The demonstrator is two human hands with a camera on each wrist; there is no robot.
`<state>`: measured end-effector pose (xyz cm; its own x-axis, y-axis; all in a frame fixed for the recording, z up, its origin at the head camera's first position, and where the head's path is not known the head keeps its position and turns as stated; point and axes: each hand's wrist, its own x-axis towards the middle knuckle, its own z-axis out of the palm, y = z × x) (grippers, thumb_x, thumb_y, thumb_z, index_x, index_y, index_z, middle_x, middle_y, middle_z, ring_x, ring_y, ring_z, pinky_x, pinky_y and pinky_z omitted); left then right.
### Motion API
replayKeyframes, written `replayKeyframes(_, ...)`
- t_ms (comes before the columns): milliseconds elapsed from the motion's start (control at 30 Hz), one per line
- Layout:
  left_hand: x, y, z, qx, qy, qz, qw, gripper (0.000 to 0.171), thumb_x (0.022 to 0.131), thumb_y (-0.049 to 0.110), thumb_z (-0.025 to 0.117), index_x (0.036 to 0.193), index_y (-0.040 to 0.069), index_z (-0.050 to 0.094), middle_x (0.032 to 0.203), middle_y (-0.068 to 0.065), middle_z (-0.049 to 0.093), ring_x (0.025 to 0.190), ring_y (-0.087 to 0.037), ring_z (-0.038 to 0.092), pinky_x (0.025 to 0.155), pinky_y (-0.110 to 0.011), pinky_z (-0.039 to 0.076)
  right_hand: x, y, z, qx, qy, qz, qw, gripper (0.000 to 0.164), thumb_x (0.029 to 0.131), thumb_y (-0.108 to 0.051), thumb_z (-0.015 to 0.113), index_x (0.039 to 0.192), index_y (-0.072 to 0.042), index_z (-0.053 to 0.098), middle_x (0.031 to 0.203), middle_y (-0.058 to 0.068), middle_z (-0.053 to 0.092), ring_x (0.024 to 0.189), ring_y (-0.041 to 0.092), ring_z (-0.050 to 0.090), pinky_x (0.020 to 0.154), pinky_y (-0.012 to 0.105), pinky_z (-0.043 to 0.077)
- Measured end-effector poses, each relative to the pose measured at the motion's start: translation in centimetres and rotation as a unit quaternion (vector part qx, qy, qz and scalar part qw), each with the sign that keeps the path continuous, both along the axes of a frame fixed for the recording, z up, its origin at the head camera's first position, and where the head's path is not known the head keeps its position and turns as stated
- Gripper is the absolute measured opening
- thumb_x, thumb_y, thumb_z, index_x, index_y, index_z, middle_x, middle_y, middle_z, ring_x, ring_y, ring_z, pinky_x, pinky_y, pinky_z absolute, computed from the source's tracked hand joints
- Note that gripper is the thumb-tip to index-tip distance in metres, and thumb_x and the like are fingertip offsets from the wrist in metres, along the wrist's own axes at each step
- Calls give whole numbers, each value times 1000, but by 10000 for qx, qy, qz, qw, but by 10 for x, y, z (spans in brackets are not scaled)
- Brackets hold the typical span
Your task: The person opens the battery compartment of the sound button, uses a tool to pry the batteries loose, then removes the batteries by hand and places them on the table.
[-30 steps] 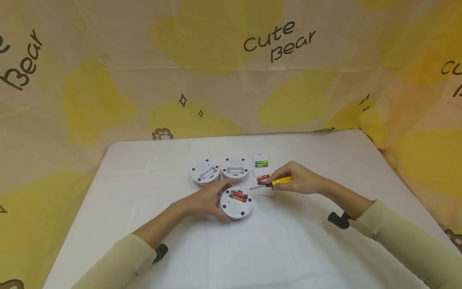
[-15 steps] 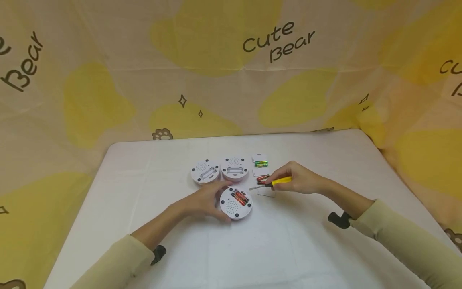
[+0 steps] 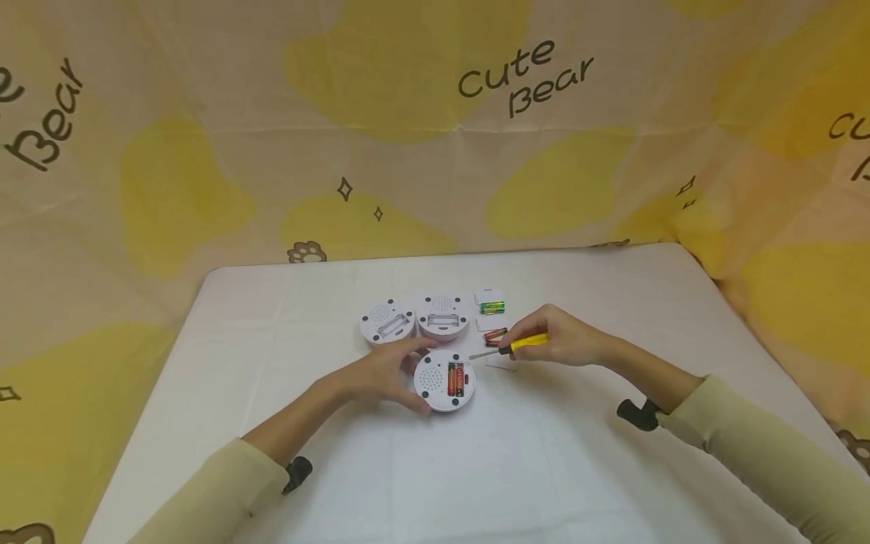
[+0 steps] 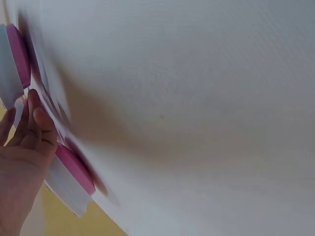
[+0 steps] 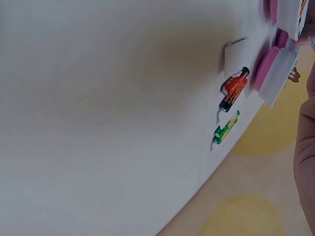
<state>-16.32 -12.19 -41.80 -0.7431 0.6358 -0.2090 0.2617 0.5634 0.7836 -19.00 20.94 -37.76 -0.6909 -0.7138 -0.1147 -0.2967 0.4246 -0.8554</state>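
My left hand [image 3: 381, 374] grips the left side of a round white device [image 3: 435, 398], which lies with its speaker holes and battery bay facing up. Two red batteries [image 3: 455, 380] sit in that bay. The left wrist view shows the device's pink lower part [image 4: 18, 54] close to my fingers. My right hand [image 3: 564, 336] pinches a screwdriver [image 3: 530, 341] by its yellow-and-black handle. Its metal tip points left, close to the device's upper right edge; whether they touch I cannot tell.
Behind stand two similar devices, one at left [image 3: 381, 332] and one at right [image 3: 442, 332], their bays without batteries. Beside them lie two red batteries [image 5: 234, 91], two green batteries [image 5: 226, 127] and white covers, one cover [image 5: 236, 56] nearest. A printed cloth [image 3: 408, 166] hangs behind the table.
My left hand has turned the round device clockwise, so its battery bay has swung from the far side to the right. The right hand and screwdriver have stayed almost still.
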Motion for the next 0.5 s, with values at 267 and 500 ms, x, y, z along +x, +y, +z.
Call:
replayKeyframes(267,2,-3,1,196,-228,6,9995,88,71,23,89,147,15,45,129,-1,57,112,-18,56,97,-39,45,2,-3,1,-54,-104,71,9999,23,90,-2,69,112,-3,75,108,17,72,103,23,63,90,29,51)
replayKeyframes(500,4,5,-2,163,91,-52,9998,101,67,30,93,151,11,40,146,-5,48,133,-23,42,113,-49,30,4,-9,1,76,-53,178,9998,22,90,-4,69,111,-7,76,108,8,74,102,23,64,91,29,50)
